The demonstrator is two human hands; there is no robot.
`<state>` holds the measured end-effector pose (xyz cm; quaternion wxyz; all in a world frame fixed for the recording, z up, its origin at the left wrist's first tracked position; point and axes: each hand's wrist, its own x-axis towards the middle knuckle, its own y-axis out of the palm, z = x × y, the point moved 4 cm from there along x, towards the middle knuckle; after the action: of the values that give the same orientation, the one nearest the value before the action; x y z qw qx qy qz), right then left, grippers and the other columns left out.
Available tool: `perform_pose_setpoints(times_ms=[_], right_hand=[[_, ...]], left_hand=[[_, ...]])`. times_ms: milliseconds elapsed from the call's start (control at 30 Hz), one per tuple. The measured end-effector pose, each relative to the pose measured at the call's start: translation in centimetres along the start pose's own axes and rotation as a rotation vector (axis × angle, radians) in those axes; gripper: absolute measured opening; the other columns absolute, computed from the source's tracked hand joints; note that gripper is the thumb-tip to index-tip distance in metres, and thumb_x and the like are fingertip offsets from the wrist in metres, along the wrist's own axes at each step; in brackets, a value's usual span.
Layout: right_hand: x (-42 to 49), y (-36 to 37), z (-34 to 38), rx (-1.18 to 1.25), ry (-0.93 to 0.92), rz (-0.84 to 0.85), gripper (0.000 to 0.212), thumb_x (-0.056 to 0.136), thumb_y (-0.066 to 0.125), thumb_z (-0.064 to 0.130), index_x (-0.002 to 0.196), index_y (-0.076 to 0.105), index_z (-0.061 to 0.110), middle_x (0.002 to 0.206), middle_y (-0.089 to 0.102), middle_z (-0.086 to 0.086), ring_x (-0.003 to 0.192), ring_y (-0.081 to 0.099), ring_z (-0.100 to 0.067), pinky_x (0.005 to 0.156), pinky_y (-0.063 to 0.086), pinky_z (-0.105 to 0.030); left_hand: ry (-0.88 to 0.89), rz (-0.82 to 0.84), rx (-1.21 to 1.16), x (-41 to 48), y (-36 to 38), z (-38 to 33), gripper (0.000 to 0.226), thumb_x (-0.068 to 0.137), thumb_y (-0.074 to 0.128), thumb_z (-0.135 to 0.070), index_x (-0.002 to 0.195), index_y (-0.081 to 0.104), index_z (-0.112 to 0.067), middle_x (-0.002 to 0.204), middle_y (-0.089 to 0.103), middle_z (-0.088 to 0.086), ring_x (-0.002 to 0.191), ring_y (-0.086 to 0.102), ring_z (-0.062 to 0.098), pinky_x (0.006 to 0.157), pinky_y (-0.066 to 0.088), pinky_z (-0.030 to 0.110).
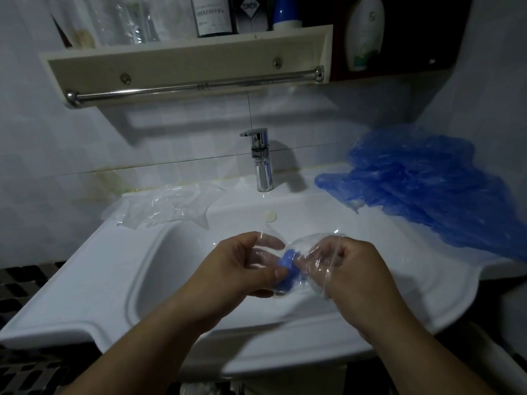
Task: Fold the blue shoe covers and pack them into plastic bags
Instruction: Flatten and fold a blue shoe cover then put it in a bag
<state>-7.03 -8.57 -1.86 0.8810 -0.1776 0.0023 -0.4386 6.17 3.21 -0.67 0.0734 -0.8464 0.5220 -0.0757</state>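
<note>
Two hands are working over the sink [171, 266]: the left hand [242, 266] is pinching the folded shoe cover [288, 263], lying twelve-to-six at its three o'clock, while the right hand [356, 269] is gripping the plastic bag [310, 246] around it.

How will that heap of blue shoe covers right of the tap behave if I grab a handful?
The heap of blue shoe covers looks like thin, crinkled film, so probably floppy and very light. Its glossy, loose layers may slide apart; a grab could lift several at once.
</note>
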Motion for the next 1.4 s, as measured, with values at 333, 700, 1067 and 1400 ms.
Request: perform_pose_setpoints(times_ms=[333, 700, 1067, 1400], right_hand=[[-0.6, 0.8, 0.8, 0.096, -0.008, 0.321, 0.038, 0.090, 0.061, 0.003, 0.078, 0.076, 0.036, 0.081, 0.074, 0.017, 0.073, 0.066, 0.007, 0.061, 0.044, -0.004], [-0.2, 0.7, 0.2, -0.049, -0.086, 0.299, 0.029, 0.088, 0.067, 0.010, 0.077, 0.077, 0.034, 0.077, 0.074, 0.013, 0.072, 0.064, 0.003, 0.062, 0.043, -0.005], [-1.5, 2.3, 0.7, 0.108, -0.155, 0.637, 0.020, 0.098, 0.056, 0.010, 0.106, 0.073, 0.018, 0.105, 0.071, 0.004, 0.101, 0.066, -0.006, 0.097, 0.050, -0.027], [-0.2, 0.5, 0.2, 0.088, -0.074, 0.312, 0.052, 0.087, 0.059, -0.008, 0.101, 0.073, 0.040, 0.076, 0.069, 0.027, 0.074, 0.062, 0.011, 0.070, 0.041, -0.004]], left_hand=[[-0.011, -0.058, -0.004, 0.2, -0.9, 0.6, 0.029, 0.071, 0.077, 0.009, 0.094, 0.068, -0.006, 0.089, 0.073, 0.020, 0.082, 0.069, 0.036, 0.078, 0.056, 0.044], [-0.047, -0.060, -0.106, 0.3, -0.9, 0.9, 0.046, 0.064, 0.078, 0.004, 0.106, 0.062, -0.007, 0.093, 0.069, 0.025, 0.076, 0.067, 0.029, 0.067, 0.056, 0.036], [-0.002, -0.009, 0.166, 0.2, -0.9, 0.5, 0.035, 0.066, 0.084, 0.002, 0.094, 0.071, -0.016, 0.086, 0.072, 0.010, 0.078, 0.070, 0.022, 0.071, 0.056, 0.031], [-0.132, -0.131, 0.045, 0.1, -1.6, 1.1, 0.026, 0.068, 0.082, -0.006, 0.092, 0.071, -0.006, 0.082, 0.072, 0.015, 0.067, 0.069, 0.026, 0.069, 0.059, 0.035]])
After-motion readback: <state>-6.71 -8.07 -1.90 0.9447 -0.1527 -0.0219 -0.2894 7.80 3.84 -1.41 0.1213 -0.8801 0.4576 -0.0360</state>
